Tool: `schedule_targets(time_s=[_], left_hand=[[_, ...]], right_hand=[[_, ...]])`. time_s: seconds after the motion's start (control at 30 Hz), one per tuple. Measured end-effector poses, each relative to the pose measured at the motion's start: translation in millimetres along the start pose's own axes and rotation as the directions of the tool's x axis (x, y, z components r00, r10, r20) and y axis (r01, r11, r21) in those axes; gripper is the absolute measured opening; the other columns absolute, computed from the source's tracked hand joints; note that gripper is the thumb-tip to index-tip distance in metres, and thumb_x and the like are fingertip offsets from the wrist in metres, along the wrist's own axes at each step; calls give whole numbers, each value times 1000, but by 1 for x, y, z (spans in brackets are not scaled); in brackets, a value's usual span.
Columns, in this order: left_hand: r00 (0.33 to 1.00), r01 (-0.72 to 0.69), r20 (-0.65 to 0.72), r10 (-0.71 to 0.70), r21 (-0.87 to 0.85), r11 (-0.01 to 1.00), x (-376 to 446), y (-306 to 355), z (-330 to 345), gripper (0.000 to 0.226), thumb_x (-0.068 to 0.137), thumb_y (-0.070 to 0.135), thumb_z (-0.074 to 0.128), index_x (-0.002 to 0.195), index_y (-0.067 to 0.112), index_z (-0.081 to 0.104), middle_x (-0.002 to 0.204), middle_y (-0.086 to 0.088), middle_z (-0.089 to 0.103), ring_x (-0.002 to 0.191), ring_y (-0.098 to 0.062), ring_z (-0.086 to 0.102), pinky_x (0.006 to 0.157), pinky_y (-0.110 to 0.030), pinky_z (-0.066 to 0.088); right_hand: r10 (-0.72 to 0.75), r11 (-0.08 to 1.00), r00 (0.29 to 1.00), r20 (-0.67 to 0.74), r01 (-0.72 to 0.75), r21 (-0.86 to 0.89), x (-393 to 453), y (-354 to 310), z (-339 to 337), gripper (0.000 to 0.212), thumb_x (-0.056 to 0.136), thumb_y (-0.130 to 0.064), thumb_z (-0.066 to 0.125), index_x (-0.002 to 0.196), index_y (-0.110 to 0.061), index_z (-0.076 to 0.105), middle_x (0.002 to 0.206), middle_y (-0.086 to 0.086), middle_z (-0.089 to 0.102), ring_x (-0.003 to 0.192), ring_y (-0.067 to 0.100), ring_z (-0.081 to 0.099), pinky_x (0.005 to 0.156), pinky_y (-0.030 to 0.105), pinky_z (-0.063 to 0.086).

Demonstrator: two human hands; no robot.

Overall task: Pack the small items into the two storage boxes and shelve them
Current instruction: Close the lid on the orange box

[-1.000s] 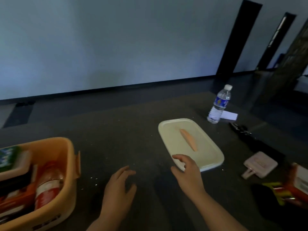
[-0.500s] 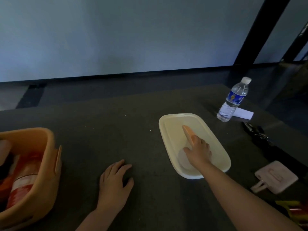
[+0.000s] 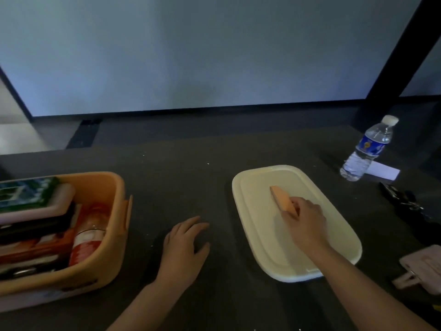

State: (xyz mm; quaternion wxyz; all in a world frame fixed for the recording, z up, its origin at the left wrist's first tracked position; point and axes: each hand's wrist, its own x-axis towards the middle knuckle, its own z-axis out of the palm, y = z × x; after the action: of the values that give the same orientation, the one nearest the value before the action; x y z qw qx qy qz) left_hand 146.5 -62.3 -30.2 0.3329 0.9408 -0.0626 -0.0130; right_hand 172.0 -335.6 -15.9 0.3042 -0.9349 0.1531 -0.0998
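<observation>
Head view: right hand [image 3: 307, 220] seemingly grips orange handle [image 3: 282, 200] on smooth cream lid [image 3: 257, 235] (rounded rectangle); left hand [image 3: 183, 244] flat.

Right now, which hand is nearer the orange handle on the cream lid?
Right. The right hand grips the orange handle on the cream lid; the left hand rests on the table, left of the lid.

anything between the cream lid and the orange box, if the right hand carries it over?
Only the left hand, resting flat on the table between the cream lid and the orange box. Otherwise that stretch shows nothing. The right hand already grips the lid's orange handle. The box's contents look stacked near its rim, which could hinder seating.
</observation>
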Motion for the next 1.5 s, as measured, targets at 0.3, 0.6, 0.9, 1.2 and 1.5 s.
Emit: schedule_targets(time_s=[0.3, 0.6, 0.9, 1.2, 1.5], left_hand=[[936, -67, -347, 53, -29, 997, -57, -26, -131, 40, 84, 37, 57, 117, 53, 45, 128, 32, 41, 126, 4, 37, 109, -41, 35], [763, 35, -643, -74, -74, 997, -128, -98, -205, 46, 80, 29, 64, 117, 51, 47, 125, 44, 29, 128, 1, 32, 103, -44, 41], [874, 174, -470, -121, 70, 982, -127, -166, -241, 41, 88, 47, 54, 128, 50, 44, 144, 30, 25, 136, 1, 17, 112, -32, 17], [899, 210, -412, -150, 104, 972, -110, -184, -234, 44, 89, 55, 44, 133, 47, 40, 148, 26, 27, 135, -1, 20, 113, -31, 17], [870, 267, -472, -141, 211, 940, -108, -183, -229, 44, 91, 56, 40, 133, 43, 45, 147, 23, 34, 138, -1, 23, 114, -29, 14]], right_hand=[[-424, 880, 902, 81, 389, 273, -43, -132, -25, 24, 86, -34, 60, 107, -44, 56, 97, -16, 64, 89, -1, 61, 80, 32, 51], [-690, 713, 693, 209, 602, 360, -83, -270, 70, 34, 90, -43, 58, 123, -43, 51, 109, -31, 46, 102, -8, 43, 83, 21, 35], [-739, 673, 583, 336, 648, 356, -101, -339, 143, 34, 94, -28, 58, 127, -33, 55, 108, -23, 47, 110, 3, 43, 95, 22, 34], [-750, 658, 522, 405, 648, 383, -105, -353, 162, 36, 95, -27, 57, 131, -31, 54, 120, -14, 52, 113, 2, 44, 96, 18, 33], [-759, 648, 526, 384, 671, 361, -111, -358, 169, 36, 97, -25, 55, 132, -26, 54, 129, -11, 53, 118, 5, 46, 103, 22, 35]])
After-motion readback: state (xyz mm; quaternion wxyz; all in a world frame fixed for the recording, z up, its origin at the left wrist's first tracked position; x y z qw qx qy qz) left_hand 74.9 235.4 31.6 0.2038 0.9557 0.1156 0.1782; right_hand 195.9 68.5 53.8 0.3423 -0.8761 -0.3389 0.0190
